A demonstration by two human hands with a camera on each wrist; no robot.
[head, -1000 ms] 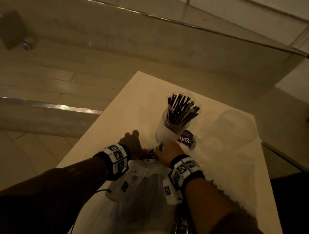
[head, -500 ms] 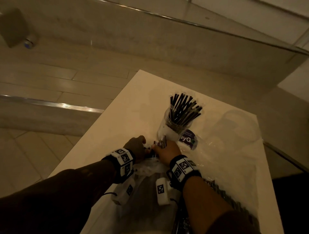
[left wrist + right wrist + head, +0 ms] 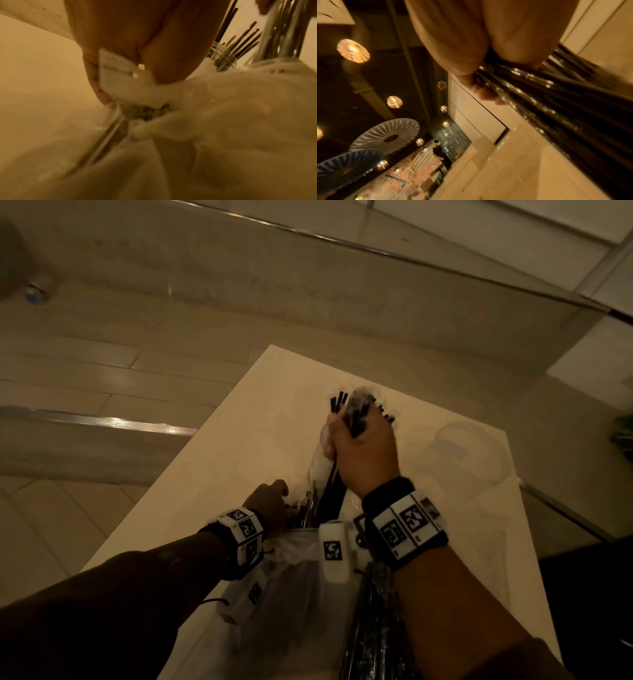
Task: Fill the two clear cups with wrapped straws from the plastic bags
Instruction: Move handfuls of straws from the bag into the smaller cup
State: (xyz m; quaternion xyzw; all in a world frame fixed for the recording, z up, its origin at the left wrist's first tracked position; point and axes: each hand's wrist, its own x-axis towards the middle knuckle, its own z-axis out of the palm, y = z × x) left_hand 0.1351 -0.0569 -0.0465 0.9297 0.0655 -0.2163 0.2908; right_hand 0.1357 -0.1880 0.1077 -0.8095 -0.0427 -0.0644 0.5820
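Nearest you, the bag [image 3: 291, 594] lies on the desk [image 3: 239, 440] between your forearms. Your left hand [image 3: 269, 505] pinches the bag's mouth edge, holding it down. Just beyond, your right hand [image 3: 363, 446] is wrapped around a bundle of straws [image 3: 334, 491], lifted above the bag with its lower ends near the mouth. Judged step: transfer of a bundle from bag to cup. The next move calls for carrying the bundle clear of the bag and lowering it upright into a cup. The empty cup [image 3: 469, 453] stands farther right; it looks like the target.

The head view hides the filled cup behind your right hand. The left wrist view shows that filled cup [image 3: 223, 58] upright beyond the bag, and the pinch itself. The right wrist view shows fingers [image 3: 481, 90] closed on the straws.
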